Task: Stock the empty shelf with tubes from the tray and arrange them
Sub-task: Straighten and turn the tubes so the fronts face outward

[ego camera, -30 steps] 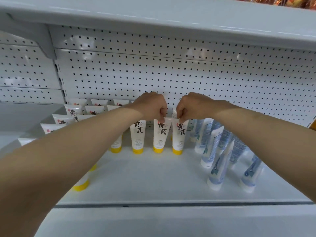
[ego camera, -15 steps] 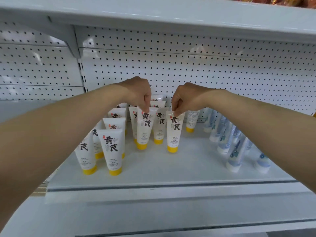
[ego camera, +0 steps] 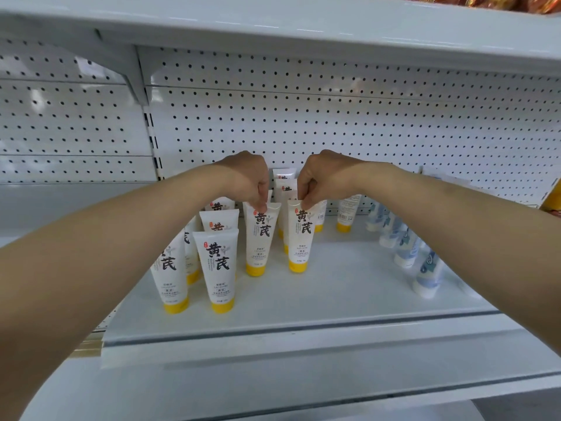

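Several white tubes with yellow caps and black lettering stand cap-down in rows on the white shelf point(ego camera: 334, 302). My left hand point(ego camera: 247, 177) pinches the top edge of one such tube point(ego camera: 259, 238). My right hand point(ego camera: 321, 176) pinches the top edge of the tube beside it point(ego camera: 300, 238). Both tubes stand upright with their caps on the shelf, side by side and slightly apart. More yellow-capped tubes point(ego camera: 217, 262) stand to the left and behind. The tray is not in view.
Several blue-and-white tubes point(ego camera: 406, 247) stand in a row at the right of the shelf. A pegboard back wall point(ego camera: 334, 123) rises behind. Another shelf point(ego camera: 303, 25) hangs overhead, and a bracket point(ego camera: 133, 74) juts out at upper left.
Both hands have drawn the two pinched tubes forward from the back of the shelf toward me. The view has shifted left and the tubes look nearer.
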